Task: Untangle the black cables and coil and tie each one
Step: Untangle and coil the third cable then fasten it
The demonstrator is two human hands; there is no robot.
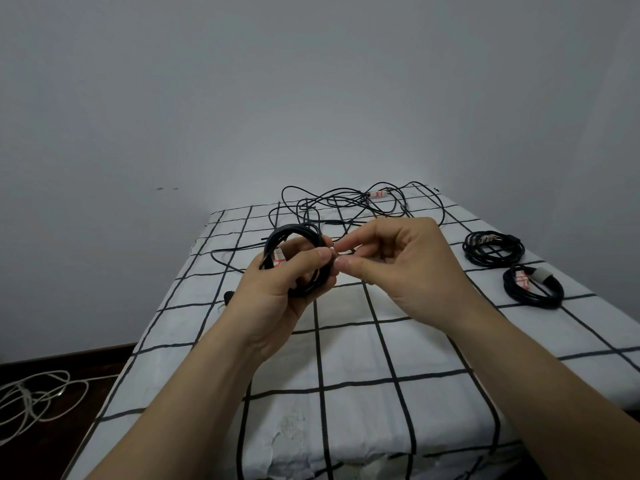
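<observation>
While the left hand [277, 296] curls its fingers and thumb round a coiled black cable [298, 232], that coil is held up above the checked cloth [349, 358], with a red-and-white tag [278, 263] showing inside the ring. Right hand [412, 268] sits just beside it, thumb and forefinger pinching a thin strand [346, 251] at the coil's edge. Tie or cable end? Can't tell. At the far end of the cloth lies a loose tangle of black cables [346, 202]. Off to the right lie two wound coils, set apart: the farther coil [493, 251] and the nearer coil [535, 292], which wears a grey band [542, 274]. On the dark floor at left lies a heap of white cable [34, 396].
</observation>
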